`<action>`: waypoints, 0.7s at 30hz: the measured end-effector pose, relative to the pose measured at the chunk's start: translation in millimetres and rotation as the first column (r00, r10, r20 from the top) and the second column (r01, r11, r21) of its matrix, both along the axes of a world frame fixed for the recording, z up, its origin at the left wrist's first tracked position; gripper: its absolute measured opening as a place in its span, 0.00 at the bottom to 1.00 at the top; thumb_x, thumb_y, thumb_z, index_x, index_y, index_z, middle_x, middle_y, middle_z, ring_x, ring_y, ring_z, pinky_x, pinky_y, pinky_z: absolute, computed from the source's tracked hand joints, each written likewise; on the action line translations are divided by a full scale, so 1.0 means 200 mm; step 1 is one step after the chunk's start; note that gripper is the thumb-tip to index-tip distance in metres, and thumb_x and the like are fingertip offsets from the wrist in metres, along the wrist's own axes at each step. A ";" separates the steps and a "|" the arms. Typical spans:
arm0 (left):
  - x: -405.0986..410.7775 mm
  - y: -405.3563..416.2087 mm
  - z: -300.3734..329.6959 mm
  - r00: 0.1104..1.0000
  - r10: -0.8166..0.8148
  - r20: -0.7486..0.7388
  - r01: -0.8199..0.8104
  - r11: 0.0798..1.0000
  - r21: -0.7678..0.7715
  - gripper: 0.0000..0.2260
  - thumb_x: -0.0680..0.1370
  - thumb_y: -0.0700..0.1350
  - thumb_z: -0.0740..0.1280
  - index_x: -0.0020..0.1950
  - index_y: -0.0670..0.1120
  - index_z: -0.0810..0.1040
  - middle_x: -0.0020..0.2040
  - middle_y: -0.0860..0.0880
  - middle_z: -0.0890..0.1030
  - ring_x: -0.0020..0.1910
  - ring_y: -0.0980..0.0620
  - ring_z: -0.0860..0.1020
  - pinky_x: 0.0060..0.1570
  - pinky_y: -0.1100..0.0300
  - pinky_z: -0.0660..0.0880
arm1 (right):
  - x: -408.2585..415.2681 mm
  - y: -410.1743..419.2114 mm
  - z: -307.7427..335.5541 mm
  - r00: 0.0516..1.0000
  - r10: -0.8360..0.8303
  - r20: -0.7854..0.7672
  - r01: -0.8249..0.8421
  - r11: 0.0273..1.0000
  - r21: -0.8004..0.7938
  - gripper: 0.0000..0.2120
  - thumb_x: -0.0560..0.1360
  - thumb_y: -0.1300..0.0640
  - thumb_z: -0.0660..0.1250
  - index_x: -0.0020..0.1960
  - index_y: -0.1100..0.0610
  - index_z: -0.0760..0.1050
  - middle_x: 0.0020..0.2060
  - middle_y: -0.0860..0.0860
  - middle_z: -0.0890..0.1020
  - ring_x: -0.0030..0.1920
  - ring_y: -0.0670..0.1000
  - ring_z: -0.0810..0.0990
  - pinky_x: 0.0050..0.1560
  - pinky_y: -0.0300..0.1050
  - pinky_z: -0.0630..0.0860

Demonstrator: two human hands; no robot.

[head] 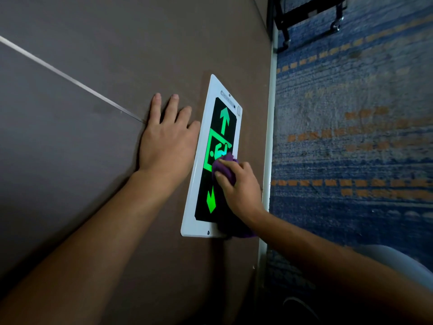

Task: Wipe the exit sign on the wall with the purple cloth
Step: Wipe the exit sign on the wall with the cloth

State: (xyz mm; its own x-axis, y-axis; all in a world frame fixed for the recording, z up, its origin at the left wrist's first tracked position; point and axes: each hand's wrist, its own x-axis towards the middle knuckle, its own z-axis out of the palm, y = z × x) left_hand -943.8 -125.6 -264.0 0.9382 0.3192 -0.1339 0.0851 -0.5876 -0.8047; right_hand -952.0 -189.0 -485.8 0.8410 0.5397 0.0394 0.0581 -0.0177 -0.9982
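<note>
Head view: the sign [212,160] sits low on the brown wall [93,90], beside the blue carpet [351,137]. The left hand [167,141] lies flat on the wall – fingers spread, holding nothing. The right hand [239,186] grips the cloth [225,167], pressing it to the sign's lit face.

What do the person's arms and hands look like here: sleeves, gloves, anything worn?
Both forearms are bare as far as the frame shows, no sleeves in view. The left hand and right hand have no gloves; no rings, watch or wristband visible. Fingernails look short and unpainted.

Left hand [167,139] flat, right hand [239,186] clenched.
</note>
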 end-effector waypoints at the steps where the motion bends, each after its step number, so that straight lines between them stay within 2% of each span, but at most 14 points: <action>1: 0.00 0.00 0.00 1.000 -0.002 0.001 0.002 1.000 0.008 0.25 0.77 0.50 0.52 0.73 0.51 0.72 0.79 0.44 0.64 0.81 0.39 0.52 0.78 0.36 0.44 | 0.03 0.01 0.04 1.000 -0.002 0.010 0.002 1.000 0.030 0.17 0.80 0.42 0.64 0.69 0.42 0.72 0.55 0.43 0.70 0.48 0.42 0.74 0.47 0.31 0.70; 4: 0.00 0.02 -0.02 1.000 -0.015 -0.020 0.016 0.999 0.047 0.25 0.78 0.49 0.49 0.72 0.51 0.73 0.80 0.45 0.64 0.81 0.39 0.52 0.78 0.36 0.45 | 0.17 0.13 0.18 0.997 -0.070 -0.015 0.071 0.994 0.084 0.17 0.81 0.44 0.63 0.69 0.43 0.72 0.57 0.46 0.71 0.54 0.47 0.76 0.51 0.35 0.72; 6: 0.01 0.03 -0.04 0.999 -0.032 -0.038 0.035 0.997 0.063 0.22 0.79 0.48 0.51 0.70 0.50 0.74 0.78 0.45 0.65 0.81 0.39 0.53 0.78 0.35 0.46 | 0.28 0.22 0.26 0.989 -0.137 -0.062 0.142 0.985 0.094 0.16 0.81 0.45 0.62 0.68 0.43 0.74 0.58 0.48 0.73 0.53 0.49 0.77 0.48 0.34 0.69; 10: 0.01 0.04 -0.04 0.998 -0.040 -0.045 0.043 0.997 0.066 0.21 0.79 0.47 0.52 0.67 0.49 0.76 0.76 0.45 0.68 0.80 0.39 0.55 0.77 0.35 0.47 | 0.53 0.37 0.31 0.975 -0.215 -0.058 0.219 0.973 0.072 0.15 0.80 0.44 0.62 0.66 0.42 0.76 0.57 0.50 0.74 0.56 0.53 0.79 0.50 0.43 0.69; 14: 0.01 0.05 -0.05 0.999 -0.044 -0.029 0.045 0.998 0.050 0.20 0.78 0.47 0.53 0.66 0.49 0.77 0.75 0.45 0.69 0.80 0.38 0.55 0.77 0.34 0.47 | 0.79 0.47 0.27 0.967 -0.253 -0.019 0.253 0.967 0.008 0.16 0.80 0.42 0.61 0.65 0.40 0.77 0.53 0.47 0.74 0.50 0.50 0.79 0.44 0.38 0.70; 15: 0.02 0.05 -0.05 0.999 -0.044 -0.032 0.046 0.998 0.051 0.20 0.78 0.48 0.54 0.67 0.50 0.77 0.76 0.45 0.68 0.80 0.38 0.55 0.77 0.34 0.47 | 0.84 0.48 0.23 0.971 -0.237 -0.016 0.237 0.972 -0.011 0.16 0.80 0.42 0.60 0.66 0.39 0.76 0.53 0.46 0.74 0.49 0.48 0.78 0.43 0.37 0.71; 17: 0.02 0.06 -0.05 0.998 -0.045 -0.047 0.048 0.997 0.060 0.20 0.78 0.48 0.55 0.67 0.50 0.76 0.76 0.45 0.68 0.80 0.38 0.55 0.77 0.34 0.47 | 0.89 0.47 0.12 0.983 -0.184 -0.009 0.183 0.980 -0.077 0.17 0.81 0.41 0.59 0.67 0.39 0.76 0.53 0.47 0.74 0.47 0.48 0.78 0.46 0.40 0.74; 21: 0.02 0.07 -0.05 0.997 -0.035 -0.065 0.039 0.998 0.055 0.17 0.80 0.48 0.57 0.66 0.49 0.76 0.75 0.45 0.69 0.80 0.38 0.55 0.77 0.34 0.47 | 0.80 0.36 -0.13 0.997 -0.055 0.045 0.067 0.939 -0.337 0.16 0.82 0.43 0.58 0.63 0.46 0.78 0.49 0.51 0.76 0.44 0.54 0.80 0.45 0.46 0.76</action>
